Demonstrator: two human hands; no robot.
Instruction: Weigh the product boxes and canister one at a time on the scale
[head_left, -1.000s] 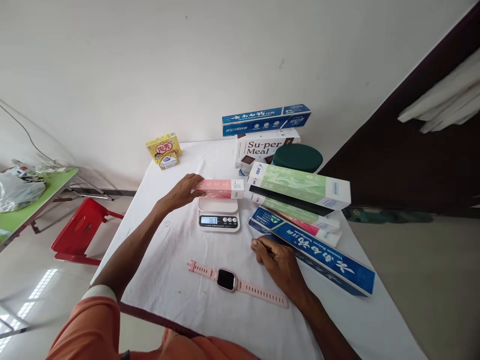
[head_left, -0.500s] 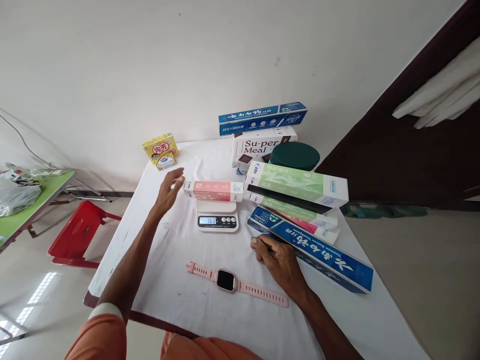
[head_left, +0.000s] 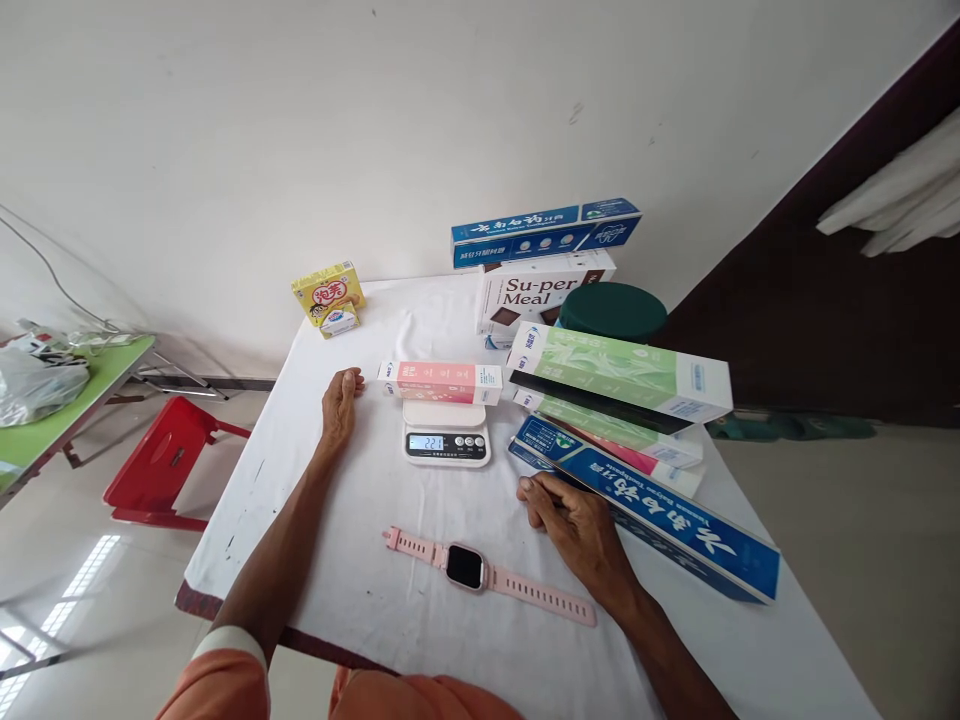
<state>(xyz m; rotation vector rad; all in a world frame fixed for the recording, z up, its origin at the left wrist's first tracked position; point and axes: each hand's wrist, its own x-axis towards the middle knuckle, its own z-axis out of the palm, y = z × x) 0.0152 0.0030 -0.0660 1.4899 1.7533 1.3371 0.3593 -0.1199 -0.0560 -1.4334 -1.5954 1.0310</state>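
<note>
A pink-and-white toothpaste box [head_left: 441,383] lies crosswise on a small white digital scale [head_left: 448,457], whose lit display seems to read 221. Left of the box, a short gap away, my left hand [head_left: 341,405] rests on the white cloth with its fingers loosely curled and nothing seen in them. My right hand [head_left: 574,525] lies at the near side of a long blue toothpaste box [head_left: 652,490], fingers folded in and thumb against the index finger, holding nothing visible. Between my forearms a pink-strapped smartwatch [head_left: 466,568] is laid out flat.
Green toothpaste boxes [head_left: 622,375] are stacked at the right. Behind them stand a dark green lid [head_left: 613,310], a Su-per Meal box [head_left: 544,290] and another blue toothpaste box [head_left: 546,232]. Yellow boxes [head_left: 330,293] stand back left. A red chair [head_left: 161,465] is beside the table.
My left hand has drawn back from near the pink box's left end, and its fingers have curled in. The scale reading dropped from about 363 to 221. My right hand stays put.
</note>
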